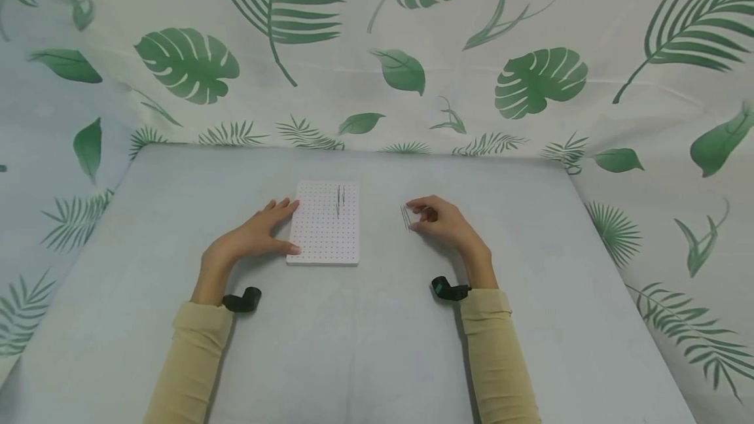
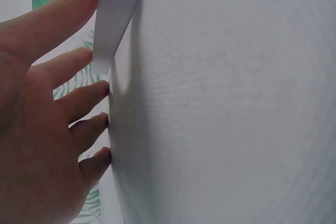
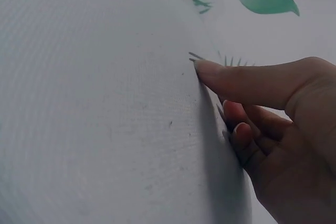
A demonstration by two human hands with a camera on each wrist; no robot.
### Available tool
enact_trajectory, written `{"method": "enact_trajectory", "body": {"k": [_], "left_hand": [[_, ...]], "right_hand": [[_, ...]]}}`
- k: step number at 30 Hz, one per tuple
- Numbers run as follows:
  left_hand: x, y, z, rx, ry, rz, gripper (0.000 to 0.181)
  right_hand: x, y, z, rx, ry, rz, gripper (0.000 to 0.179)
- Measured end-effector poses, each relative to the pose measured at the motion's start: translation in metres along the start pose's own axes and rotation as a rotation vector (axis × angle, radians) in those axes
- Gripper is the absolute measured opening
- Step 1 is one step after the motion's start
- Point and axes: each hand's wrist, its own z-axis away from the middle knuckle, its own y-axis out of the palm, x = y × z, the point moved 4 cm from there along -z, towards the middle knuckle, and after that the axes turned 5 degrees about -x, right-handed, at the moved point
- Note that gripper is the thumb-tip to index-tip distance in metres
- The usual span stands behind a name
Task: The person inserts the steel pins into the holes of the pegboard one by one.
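Note:
A white pegboard [image 1: 324, 241] with rows of small holes lies on the table. Several thin dark pins [image 1: 338, 205] show in its upper right part. At its left edge my left hand [image 1: 250, 231] has its fingers spread, thumb and fingertips right at the side; the left wrist view shows the thumb on the board's side wall [image 2: 116, 19]. My right hand [image 1: 444, 221] is low over the table, right of a few thin dark pins [image 1: 404, 217] lying side by side. Thumb tip and bent index finger are right by the pins' ends; I cannot tell whether they pinch one.
The pale grey table [image 1: 353, 345] runs up to a white cloth [image 1: 330, 84] with green leaf prints at the back and sides. A small black camera sits at the left wrist [image 1: 243, 300] and another at the right wrist [image 1: 449, 289].

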Motion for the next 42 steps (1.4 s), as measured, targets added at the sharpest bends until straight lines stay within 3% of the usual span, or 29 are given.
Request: {"method": "enact_trajectory", "body": {"k": [11, 27, 42], "left_hand": [[0.0003, 0.0, -0.0001, -0.003, 0.006, -0.008, 0.102], [-0.001, 0.0005, 0.001, -0.006, -0.009, -0.006, 0.101], [0.0008, 0.001, -0.0005, -0.007, -0.004, 0.002, 0.101]], "right_hand": [[0.0011, 0.0012, 0.0022, 0.076, -0.007, 0.022, 0.049], [-0.0023, -0.0004, -0.0015, -0.009, 0.053, -0.044, 0.046], [0.0016, -0.0034, -0.0009, -0.089, 0.081, -0.045, 0.03]]}}
